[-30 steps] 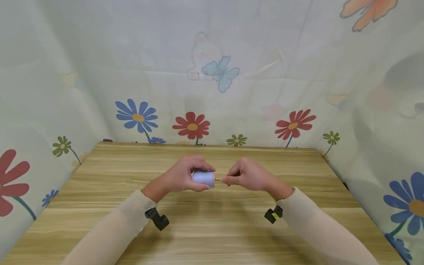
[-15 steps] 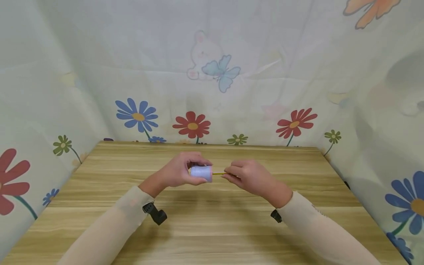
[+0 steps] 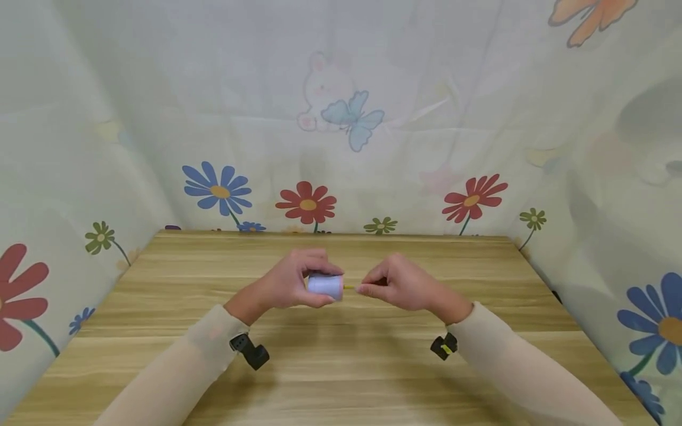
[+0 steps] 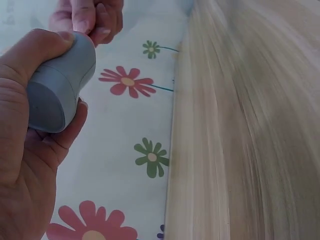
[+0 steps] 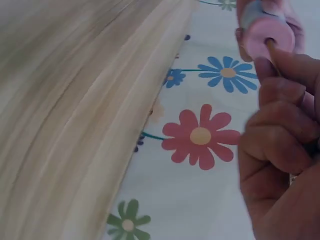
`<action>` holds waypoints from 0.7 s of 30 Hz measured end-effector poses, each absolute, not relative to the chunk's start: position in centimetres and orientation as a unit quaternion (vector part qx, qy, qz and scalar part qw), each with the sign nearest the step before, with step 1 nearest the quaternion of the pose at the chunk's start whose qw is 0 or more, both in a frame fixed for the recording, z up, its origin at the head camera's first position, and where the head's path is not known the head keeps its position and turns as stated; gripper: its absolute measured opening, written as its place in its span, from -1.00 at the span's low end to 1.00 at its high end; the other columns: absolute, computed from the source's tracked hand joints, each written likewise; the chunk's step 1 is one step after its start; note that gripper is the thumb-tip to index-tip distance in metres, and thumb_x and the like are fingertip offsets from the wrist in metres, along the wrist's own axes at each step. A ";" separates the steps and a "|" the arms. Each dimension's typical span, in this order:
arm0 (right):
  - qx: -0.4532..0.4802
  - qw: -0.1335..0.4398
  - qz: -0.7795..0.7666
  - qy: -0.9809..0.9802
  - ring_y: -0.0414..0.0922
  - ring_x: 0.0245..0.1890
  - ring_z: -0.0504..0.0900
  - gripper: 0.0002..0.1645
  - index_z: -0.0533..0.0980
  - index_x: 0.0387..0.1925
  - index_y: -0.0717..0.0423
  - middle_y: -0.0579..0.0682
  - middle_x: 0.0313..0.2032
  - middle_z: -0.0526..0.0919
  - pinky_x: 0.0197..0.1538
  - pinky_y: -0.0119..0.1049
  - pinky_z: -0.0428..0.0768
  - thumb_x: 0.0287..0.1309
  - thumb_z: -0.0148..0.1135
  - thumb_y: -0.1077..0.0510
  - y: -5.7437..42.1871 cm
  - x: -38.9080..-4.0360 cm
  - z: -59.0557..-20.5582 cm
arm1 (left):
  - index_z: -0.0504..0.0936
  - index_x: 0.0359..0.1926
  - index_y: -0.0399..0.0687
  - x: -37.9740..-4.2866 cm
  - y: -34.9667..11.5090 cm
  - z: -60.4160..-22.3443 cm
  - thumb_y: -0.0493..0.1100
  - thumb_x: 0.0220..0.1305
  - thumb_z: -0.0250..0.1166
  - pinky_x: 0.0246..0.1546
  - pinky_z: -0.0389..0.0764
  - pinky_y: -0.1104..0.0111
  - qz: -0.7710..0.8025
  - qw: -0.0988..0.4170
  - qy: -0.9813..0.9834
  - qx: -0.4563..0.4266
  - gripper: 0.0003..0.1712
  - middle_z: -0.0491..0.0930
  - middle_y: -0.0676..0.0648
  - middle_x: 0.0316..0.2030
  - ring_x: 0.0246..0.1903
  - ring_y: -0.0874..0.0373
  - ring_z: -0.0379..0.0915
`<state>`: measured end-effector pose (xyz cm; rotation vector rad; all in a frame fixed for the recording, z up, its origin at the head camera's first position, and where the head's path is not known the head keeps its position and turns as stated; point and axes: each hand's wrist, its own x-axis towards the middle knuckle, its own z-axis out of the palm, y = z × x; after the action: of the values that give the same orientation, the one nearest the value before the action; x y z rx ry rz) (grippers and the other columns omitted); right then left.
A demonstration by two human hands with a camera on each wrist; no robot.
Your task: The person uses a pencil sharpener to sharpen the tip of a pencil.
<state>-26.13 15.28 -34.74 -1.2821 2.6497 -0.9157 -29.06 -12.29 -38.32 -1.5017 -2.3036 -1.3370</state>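
Note:
My left hand [image 3: 292, 283] grips a pale lavender-blue, cylinder-shaped pencil sharpener [image 3: 325, 286], held on its side above the table. In the left wrist view, thumb and fingers wrap the sharpener's body [image 4: 60, 82]. Its pink end [image 5: 256, 41], with a hole in the middle, faces my right hand in the right wrist view. A thin yellow pencil [image 3: 348, 287] runs into that hole. The right hand [image 3: 402, 285] pinches the pencil between thumb and forefinger, close to the sharpener, its other fingers curled. Most of the pencil is hidden by the hand.
A wood-grain table [image 3: 341, 367] lies under both hands. Pale cloth [image 3: 245, 118] printed with flowers stands around its back and sides. Dark wrist cameras [image 3: 250, 351] hang below both cuffs.
The right hand has rolled over and back around the pencil, showing a longer stretch of it half a second ago. The left hand keeps its grip on the sharpener, shifting only slightly.

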 end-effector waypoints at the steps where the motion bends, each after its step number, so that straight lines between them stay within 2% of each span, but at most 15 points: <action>1: -0.387 0.073 -0.322 0.861 -0.34 -0.73 0.17 -0.76 0.77 -0.46 -0.06 -0.28 -0.71 0.40 -0.58 -0.46 0.21 0.34 0.34 0.09 15.3 -26.2 -34.6 | 0.78 0.02 -0.06 -29.0 -12.3 -38.4 -0.14 0.04 0.61 -0.43 0.66 0.37 -0.430 0.044 -0.754 -0.494 -0.54 0.63 0.03 -0.26 -0.33 0.22 0.55; 4: -0.310 0.165 -0.379 0.856 -0.27 -0.73 0.15 -0.77 0.80 -0.42 0.00 -0.23 -0.72 0.38 -0.59 -0.41 0.20 0.33 0.35 0.07 15.3 -26.4 -34.6 | 0.78 0.02 -0.07 -28.9 -12.1 -38.6 -0.12 0.05 0.61 -0.42 0.66 0.37 -0.418 0.044 -0.757 -0.500 -0.54 0.63 0.01 -0.26 -0.33 0.22 0.54; 7: -0.296 0.177 -0.382 0.857 -0.25 -0.72 0.19 -0.79 0.79 -0.42 -0.04 -0.20 -0.73 0.34 -0.59 -0.40 0.22 0.33 0.36 0.07 15.3 -26.6 -35.0 | 0.77 0.03 -0.08 -28.9 -12.2 -38.7 -0.13 0.06 0.61 -0.42 0.66 0.37 -0.417 0.033 -0.761 -0.495 -0.53 0.64 0.01 -0.25 -0.32 0.22 0.55; 10: -0.356 0.092 -0.326 0.871 -0.31 -0.68 0.30 -0.87 0.78 -0.38 -0.07 -0.22 -0.65 0.50 -0.56 -0.44 0.33 0.29 0.40 0.07 15.2 -26.7 -35.6 | 0.76 0.05 -0.10 -29.2 -12.5 -38.8 -0.14 0.07 0.60 -0.40 0.67 0.36 -0.428 0.018 -0.765 -0.482 -0.52 0.65 -0.01 -0.21 -0.31 0.20 0.55; 13: -0.436 -0.047 -0.247 0.864 -0.39 -0.60 0.43 -0.92 0.77 -0.33 -0.02 -0.22 -0.52 0.67 -0.48 -0.51 0.46 0.23 0.46 0.07 15.1 -26.6 -36.2 | 0.75 0.05 -0.10 -29.5 -12.8 -39.0 -0.15 0.08 0.60 -0.38 0.67 0.35 -0.439 0.011 -0.768 -0.466 -0.52 0.66 -0.02 -0.20 -0.30 0.19 0.56; 16: -0.492 -0.176 -0.177 0.834 -0.40 -0.57 0.49 -0.88 0.77 -0.30 0.04 -0.19 -0.49 0.69 -0.44 -0.56 0.51 0.19 0.48 0.08 15.0 -26.6 -36.7 | 0.75 0.05 -0.08 -29.6 -13.1 -39.1 -0.15 0.07 0.60 -0.38 0.65 0.35 -0.449 0.009 -0.769 -0.455 -0.52 0.65 -0.02 -0.21 -0.31 0.17 0.56; 19: -0.522 -0.236 -0.145 0.807 -0.38 -0.58 0.49 -0.87 0.75 -0.33 0.06 -0.17 -0.52 0.64 -0.44 -0.57 0.49 0.22 0.47 0.08 15.0 -26.6 -37.0 | 0.75 0.06 -0.07 -29.5 -13.2 -39.0 -0.16 0.07 0.60 -0.37 0.65 0.35 -0.455 0.008 -0.768 -0.451 -0.52 0.65 -0.01 -0.21 -0.31 0.16 0.56; 21: -0.529 -0.234 -0.150 0.801 -0.39 -0.60 0.46 -0.88 0.74 -0.34 0.07 -0.18 -0.54 0.60 -0.46 -0.58 0.46 0.24 0.44 0.10 14.9 -26.6 -37.0 | 0.75 0.06 -0.08 -29.4 -13.2 -39.1 -0.16 0.07 0.60 -0.37 0.65 0.35 -0.458 0.008 -0.765 -0.453 -0.52 0.64 -0.02 -0.21 -0.30 0.15 0.56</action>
<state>-26.58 14.87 -36.98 -1.9686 2.9798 -0.5566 -29.43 -13.24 -39.06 -1.4146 -2.3909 -1.4331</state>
